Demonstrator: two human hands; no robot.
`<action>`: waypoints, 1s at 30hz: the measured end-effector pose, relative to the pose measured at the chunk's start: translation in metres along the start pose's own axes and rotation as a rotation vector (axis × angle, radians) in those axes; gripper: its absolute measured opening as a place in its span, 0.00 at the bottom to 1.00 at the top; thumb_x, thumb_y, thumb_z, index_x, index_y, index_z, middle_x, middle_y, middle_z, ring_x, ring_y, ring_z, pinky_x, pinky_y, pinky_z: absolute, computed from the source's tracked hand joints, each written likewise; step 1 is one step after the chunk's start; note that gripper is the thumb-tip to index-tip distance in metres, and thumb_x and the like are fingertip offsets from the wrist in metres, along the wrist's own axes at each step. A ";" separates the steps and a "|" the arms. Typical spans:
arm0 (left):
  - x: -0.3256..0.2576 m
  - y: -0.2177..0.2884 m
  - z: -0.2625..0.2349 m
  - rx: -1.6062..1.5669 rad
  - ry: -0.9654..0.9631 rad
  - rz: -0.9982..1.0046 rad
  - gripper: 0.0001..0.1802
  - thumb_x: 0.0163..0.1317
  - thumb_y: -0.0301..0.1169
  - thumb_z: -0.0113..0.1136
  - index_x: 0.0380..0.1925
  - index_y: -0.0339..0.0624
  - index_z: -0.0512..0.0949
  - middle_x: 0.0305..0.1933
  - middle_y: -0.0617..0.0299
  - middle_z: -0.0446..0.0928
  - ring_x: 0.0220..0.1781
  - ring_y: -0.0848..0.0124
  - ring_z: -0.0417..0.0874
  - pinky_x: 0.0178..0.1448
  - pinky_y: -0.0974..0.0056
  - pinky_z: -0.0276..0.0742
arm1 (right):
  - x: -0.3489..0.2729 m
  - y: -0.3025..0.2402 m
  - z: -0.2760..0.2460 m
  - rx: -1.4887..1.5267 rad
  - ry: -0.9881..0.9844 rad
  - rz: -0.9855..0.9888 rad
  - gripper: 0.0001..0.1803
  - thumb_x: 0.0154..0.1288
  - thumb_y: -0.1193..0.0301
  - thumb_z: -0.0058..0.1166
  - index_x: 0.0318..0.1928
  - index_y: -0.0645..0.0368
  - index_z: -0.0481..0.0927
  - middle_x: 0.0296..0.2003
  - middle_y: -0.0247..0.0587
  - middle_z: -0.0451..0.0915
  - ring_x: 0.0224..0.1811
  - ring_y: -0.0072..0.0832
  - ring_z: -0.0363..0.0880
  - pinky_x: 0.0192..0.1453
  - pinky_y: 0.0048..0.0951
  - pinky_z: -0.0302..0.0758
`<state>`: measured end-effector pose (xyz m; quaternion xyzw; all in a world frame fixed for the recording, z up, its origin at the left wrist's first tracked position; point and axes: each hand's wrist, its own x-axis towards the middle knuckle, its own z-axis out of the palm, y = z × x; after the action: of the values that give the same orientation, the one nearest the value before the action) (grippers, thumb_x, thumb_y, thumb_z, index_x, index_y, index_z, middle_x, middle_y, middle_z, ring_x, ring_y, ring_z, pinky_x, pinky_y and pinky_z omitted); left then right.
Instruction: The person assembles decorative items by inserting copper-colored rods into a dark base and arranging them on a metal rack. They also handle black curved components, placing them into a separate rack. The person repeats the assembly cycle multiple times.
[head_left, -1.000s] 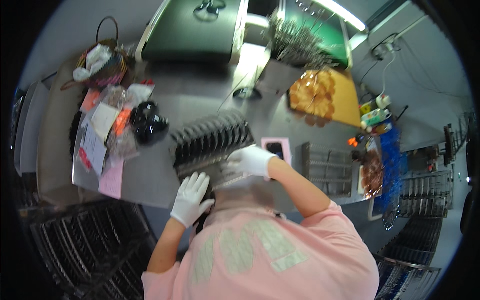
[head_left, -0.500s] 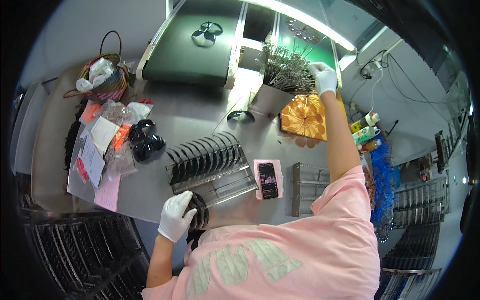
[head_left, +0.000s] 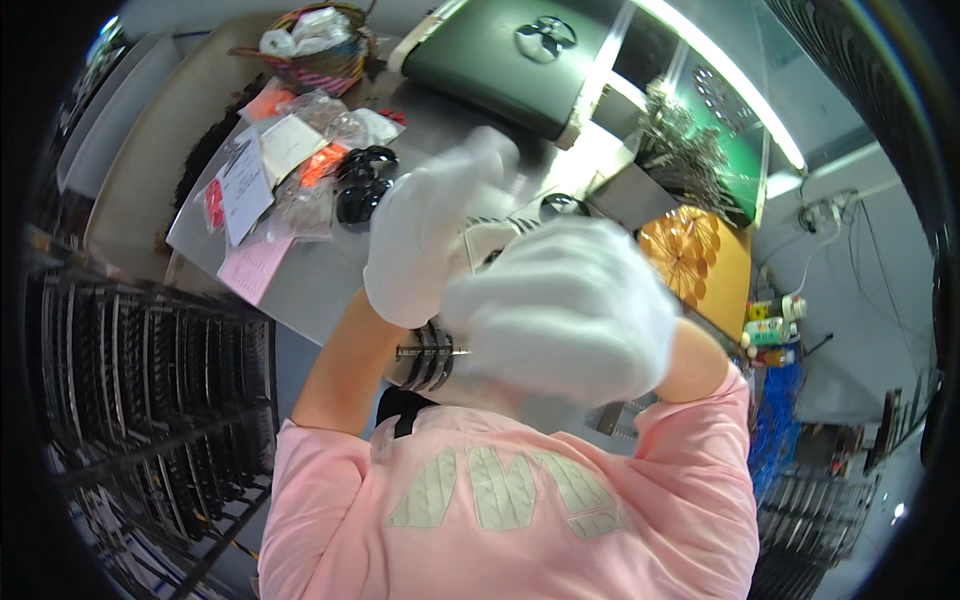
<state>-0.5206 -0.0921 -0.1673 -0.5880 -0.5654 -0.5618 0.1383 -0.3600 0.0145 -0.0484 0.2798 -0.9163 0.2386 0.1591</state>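
Observation:
Both white-gloved hands are raised close to the camera and smeared by motion. My left hand point(head_left: 430, 230) is on the left, its fingers pointing up and to the right. My right hand point(head_left: 570, 310) crosses the middle, beside and partly over the left glove. The blur hides whether either holds anything. Between them shows a pale patch with a dark spot that I cannot make out. Below the left wrist, several dark, glossy curved pieces point(head_left: 430, 358), like lenses, stand in a row at the table's near edge. The gloves hide most of the metal rack and the phone.
Plastic bags and papers point(head_left: 245, 190) lie at the left of the metal table point(head_left: 330, 290), with glossy black pieces point(head_left: 365, 185) alongside. A woven basket point(head_left: 315, 50) and dark conveyor belt point(head_left: 490, 70) stand behind. Bundled metal rods point(head_left: 690, 150), an orange patterned box point(head_left: 690, 250) and bottles point(head_left: 770, 330) are at right.
My right hand has come back from the metal rods to the middle. My left hand has left the curved pieces and risen towards the camera. The view has shifted, moving the table contents within it.

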 end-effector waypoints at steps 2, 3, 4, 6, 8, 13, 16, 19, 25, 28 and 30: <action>-0.011 -0.023 -0.022 0.219 -0.038 0.156 0.25 0.55 0.23 0.63 0.55 0.46 0.81 0.45 0.60 0.82 0.37 0.59 0.80 0.45 0.59 0.77 | 0.001 0.019 0.026 -0.024 0.099 -0.046 0.22 0.63 0.71 0.56 0.56 0.70 0.78 0.52 0.57 0.83 0.46 0.50 0.85 0.51 0.44 0.83; -0.025 -0.041 -0.033 0.245 -0.016 0.119 0.19 0.56 0.23 0.61 0.49 0.46 0.84 0.37 0.62 0.82 0.36 0.59 0.80 0.42 0.58 0.77 | -0.002 0.036 0.041 0.060 0.120 0.063 0.24 0.64 0.71 0.54 0.59 0.71 0.76 0.54 0.57 0.82 0.49 0.51 0.84 0.55 0.45 0.82; -0.043 -0.061 -0.037 0.109 0.080 -0.174 0.09 0.65 0.23 0.57 0.42 0.43 0.83 0.32 0.62 0.80 0.33 0.67 0.79 0.39 0.64 0.75 | -0.009 0.054 0.058 0.073 0.238 0.211 0.26 0.65 0.71 0.52 0.62 0.71 0.74 0.56 0.58 0.82 0.53 0.52 0.83 0.58 0.46 0.80; -0.091 -0.104 -0.046 -0.087 0.328 -0.742 0.10 0.79 0.31 0.49 0.41 0.42 0.79 0.31 0.63 0.80 0.30 0.76 0.79 0.35 0.69 0.74 | -0.029 0.096 0.091 -0.059 0.185 0.406 0.28 0.67 0.69 0.53 0.66 0.65 0.73 0.62 0.55 0.78 0.63 0.52 0.77 0.68 0.47 0.73; -0.145 -0.138 -0.030 -0.089 0.352 -0.973 0.10 0.81 0.34 0.48 0.44 0.41 0.76 0.31 0.64 0.81 0.27 0.78 0.79 0.33 0.69 0.75 | -0.044 0.140 0.131 -0.220 -0.126 0.372 0.30 0.69 0.67 0.52 0.70 0.60 0.69 0.69 0.53 0.70 0.72 0.52 0.67 0.76 0.50 0.63; -0.228 -0.191 0.007 -0.469 0.888 -1.426 0.09 0.79 0.36 0.50 0.49 0.44 0.70 0.32 0.56 0.82 0.25 0.70 0.83 0.28 0.69 0.80 | -0.069 0.214 0.189 -0.347 -0.362 0.222 0.34 0.68 0.65 0.56 0.72 0.59 0.67 0.72 0.51 0.67 0.74 0.50 0.65 0.77 0.51 0.61; -0.239 -0.203 0.013 -0.613 0.911 -1.359 0.09 0.77 0.34 0.51 0.49 0.42 0.70 0.31 0.54 0.82 0.25 0.69 0.83 0.28 0.67 0.82 | -0.075 0.229 0.196 -0.303 -0.467 0.164 0.35 0.66 0.60 0.56 0.72 0.56 0.69 0.72 0.53 0.65 0.74 0.53 0.64 0.78 0.53 0.60; -0.236 -0.209 0.013 -0.603 0.748 -1.465 0.11 0.79 0.37 0.50 0.49 0.42 0.72 0.33 0.55 0.82 0.27 0.68 0.85 0.31 0.66 0.84 | -0.079 0.231 0.194 -0.246 -0.555 0.144 0.35 0.65 0.56 0.57 0.71 0.53 0.71 0.73 0.57 0.63 0.75 0.56 0.61 0.79 0.55 0.56; -0.227 -0.201 0.034 -0.707 0.673 -1.399 0.08 0.80 0.34 0.48 0.47 0.41 0.72 0.32 0.55 0.82 0.27 0.70 0.84 0.31 0.67 0.84 | -0.086 0.233 0.196 -0.226 -0.577 0.154 0.38 0.66 0.51 0.56 0.73 0.52 0.69 0.74 0.57 0.62 0.76 0.57 0.59 0.80 0.55 0.55; -0.223 -0.191 0.043 -0.708 0.662 -1.468 0.09 0.80 0.35 0.48 0.46 0.42 0.73 0.35 0.56 0.83 0.30 0.71 0.85 0.35 0.67 0.86 | -0.086 0.235 0.198 -0.201 -0.555 0.149 0.39 0.67 0.50 0.55 0.74 0.52 0.67 0.74 0.57 0.62 0.76 0.58 0.59 0.81 0.55 0.54; -0.224 -0.189 0.044 -0.720 0.678 -1.470 0.10 0.81 0.35 0.47 0.46 0.42 0.74 0.36 0.56 0.83 0.32 0.71 0.86 0.38 0.67 0.87 | -0.087 0.235 0.197 -0.201 -0.585 0.166 0.39 0.66 0.51 0.56 0.75 0.52 0.66 0.74 0.57 0.62 0.76 0.58 0.58 0.81 0.55 0.53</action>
<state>-0.5929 -0.1105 -0.4537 0.1144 -0.5175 -0.7964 -0.2911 -0.4609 0.1202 -0.3318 0.2437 -0.9618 0.0686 -0.1041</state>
